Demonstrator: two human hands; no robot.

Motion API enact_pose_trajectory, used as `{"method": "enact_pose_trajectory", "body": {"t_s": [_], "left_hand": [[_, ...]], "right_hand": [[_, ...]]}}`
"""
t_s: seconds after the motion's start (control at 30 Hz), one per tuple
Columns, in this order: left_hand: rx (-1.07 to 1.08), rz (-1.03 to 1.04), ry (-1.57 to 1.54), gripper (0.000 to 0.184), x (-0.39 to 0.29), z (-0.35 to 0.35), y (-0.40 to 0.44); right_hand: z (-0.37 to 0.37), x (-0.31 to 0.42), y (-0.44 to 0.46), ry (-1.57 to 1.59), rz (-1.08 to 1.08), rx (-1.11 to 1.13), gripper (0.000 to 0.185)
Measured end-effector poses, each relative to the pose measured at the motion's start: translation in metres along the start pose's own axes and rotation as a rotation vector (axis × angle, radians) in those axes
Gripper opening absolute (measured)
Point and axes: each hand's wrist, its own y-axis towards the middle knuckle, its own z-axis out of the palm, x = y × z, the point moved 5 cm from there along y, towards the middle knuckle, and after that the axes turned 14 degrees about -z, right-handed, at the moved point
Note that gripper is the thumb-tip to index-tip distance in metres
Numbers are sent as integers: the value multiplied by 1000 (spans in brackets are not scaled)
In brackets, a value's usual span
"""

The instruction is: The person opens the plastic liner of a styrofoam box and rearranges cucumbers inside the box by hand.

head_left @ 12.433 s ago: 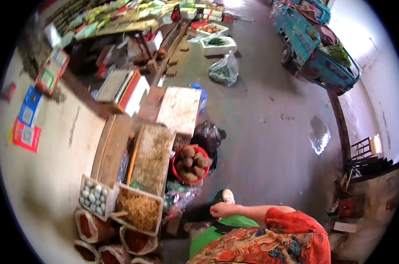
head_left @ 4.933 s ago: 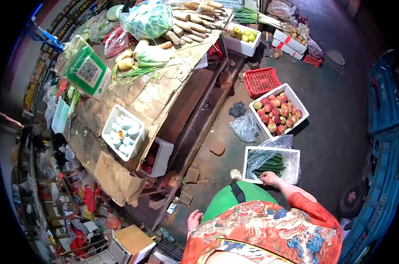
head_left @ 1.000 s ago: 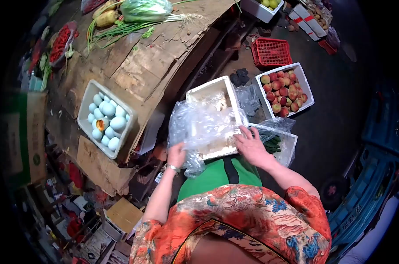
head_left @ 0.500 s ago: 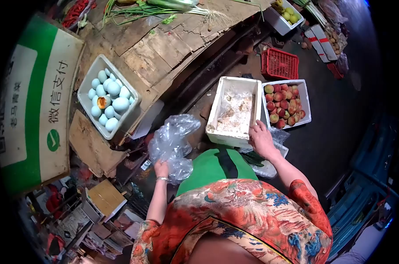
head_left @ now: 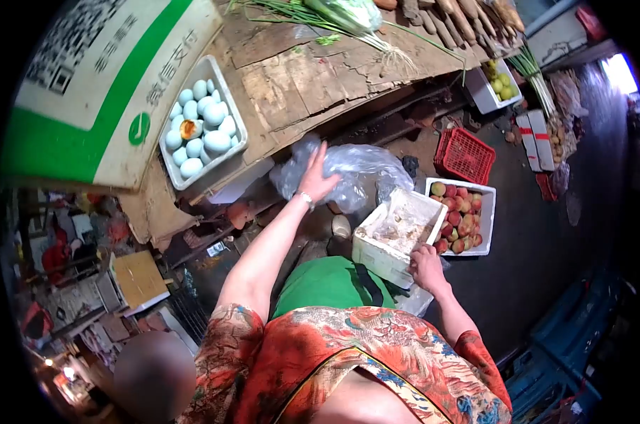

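At left, the egg tub (head_left: 228, 154) sits on the table's edge. Beside it the left hand (head_left: 318, 180) stretches forward, fingers spread apart against a clear plastic bag (head_left: 366, 166); whether any film is pinched cannot be told. The bag lies ahead and rightward of that hand, the nearer one, its long axis running crosswise toward the foam box (head_left: 380, 260). At the box's near right corner, the right hand (head_left: 427, 268) clamps the rim. Just beyond stands the peach box (head_left: 488, 208).

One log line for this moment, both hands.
left hand: open, at clear plastic bag | right hand: gripping white foam box | peaches: in second foam box
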Motion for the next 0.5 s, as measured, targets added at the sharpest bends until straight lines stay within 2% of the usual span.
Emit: {"method": "enact_pose_trajectory", "body": {"t_s": [0.03,0.1,0.2,0.33,0.43,0.47,0.5], "left_hand": [[32,19,48,101,-15,5,5],[68,-48,166,94,-33,15,-5],[64,-39,192,85,-20,24,-42],[-101,-132,97,71,5,9,-124],[-131,-172,-92,66,51,1,-181],[-116,-180,-42,66,80,3,-200],[-62,-338,-66,65,94,-4,-219]], "right_hand": [[0,1,5,-12,-45,-34,25],[-6,10,18,-33,-110,-62,37],[-15,23,59,-67,-304,-207,40],[-33,53,149,-14,-539,-387,33],[-43,74,218,-86,-507,-480,28],[-46,83,231,-118,-488,-523,26],[-45,92,240,-147,-495,-512,25]]}}
